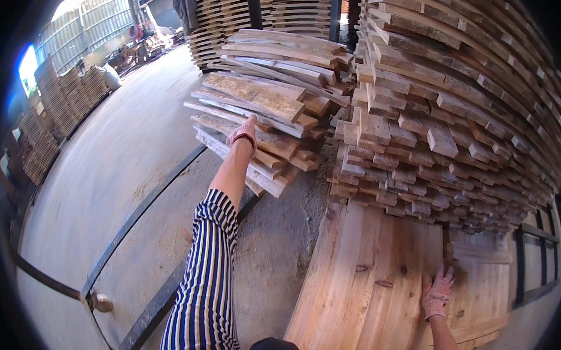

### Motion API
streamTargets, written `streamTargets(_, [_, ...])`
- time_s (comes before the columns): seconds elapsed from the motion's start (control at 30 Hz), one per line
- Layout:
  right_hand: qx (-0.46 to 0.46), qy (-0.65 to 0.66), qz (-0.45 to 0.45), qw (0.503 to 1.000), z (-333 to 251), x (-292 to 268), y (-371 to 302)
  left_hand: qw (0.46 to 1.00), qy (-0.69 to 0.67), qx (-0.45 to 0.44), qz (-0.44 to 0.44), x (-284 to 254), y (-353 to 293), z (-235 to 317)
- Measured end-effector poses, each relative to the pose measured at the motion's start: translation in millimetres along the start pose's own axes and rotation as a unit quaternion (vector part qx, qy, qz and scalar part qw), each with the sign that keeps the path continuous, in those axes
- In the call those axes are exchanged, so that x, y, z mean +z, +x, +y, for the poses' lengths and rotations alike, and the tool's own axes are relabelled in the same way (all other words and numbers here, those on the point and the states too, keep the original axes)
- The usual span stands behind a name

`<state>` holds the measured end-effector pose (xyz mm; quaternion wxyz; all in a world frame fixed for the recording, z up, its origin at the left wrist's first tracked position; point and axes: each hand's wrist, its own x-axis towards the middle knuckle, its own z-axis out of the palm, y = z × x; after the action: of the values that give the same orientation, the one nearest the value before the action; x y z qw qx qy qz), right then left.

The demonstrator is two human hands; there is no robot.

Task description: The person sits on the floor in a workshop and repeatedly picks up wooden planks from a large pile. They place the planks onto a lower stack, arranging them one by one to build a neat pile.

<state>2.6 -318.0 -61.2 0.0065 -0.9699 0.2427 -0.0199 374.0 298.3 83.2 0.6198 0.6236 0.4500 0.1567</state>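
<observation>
"Striped blue-and-white cloth sleeve point(201, 297) is closest. Where's its pink-gloved left grip point(243, 133)?"

"At the rough brown wooden boards point(252, 92). Can't tell if it's holding one."

"Pink-gloved right grip point(437, 295)?"

"Fingers stretched out, on smooth brown wooden planks point(365, 259)."

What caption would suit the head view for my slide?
Gloved left hand at a loose board pile, gloved right hand on a wooden panel, near a tall plank stack.

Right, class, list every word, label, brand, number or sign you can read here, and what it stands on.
None can be read: the loose planks, the tall stack, the wooden panel and the striped sleeve show no legible text.
The distant clutter is too small and blurred to tell.
</observation>
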Motion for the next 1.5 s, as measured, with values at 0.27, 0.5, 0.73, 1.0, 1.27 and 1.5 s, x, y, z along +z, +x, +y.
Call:
streamTargets(0.27, [-0.349, 0.015, 0.056, 0.935, -151.4, -78.5, -25.3, 0.979, 0.163, 0.125, 0.001, 36.3, -48.7, -11.2])
streamTargets(0.5, [-0.501, 0.101, 0.245, 0.824, -524.0, -213.2, 88.5, 0.966, 0.120, 0.218, 0.078, 2.1, -0.2, -25.9])
streamTargets(0.73, [-0.286, 0.055, -0.049, 0.955, -625.0, -235.0, 190.3, 0.970, -0.020, 0.243, 0.025, 19.9, -17.1, -47.9])
streamTargets(1.0, [-0.345, 0.057, -0.061, 0.935, -635.0, -246.7, 97.7, 0.977, -0.075, 0.200, 0.003, -19.3, 30.3, -48.7])
streamTargets(1.27, [-0.342, 0.142, -0.169, 0.913, -591.2, -252.9, 19.9, 0.735, 0.385, 0.557, -0.015, -120.7, 19.7, -75.3])
streamTargets(1.5, [-0.239, 0.536, -0.608, 0.535, -425.9, -170.8, -47.7, 0.840, -0.394, -0.059, -0.368, -190.2, -73.8, -179.5])
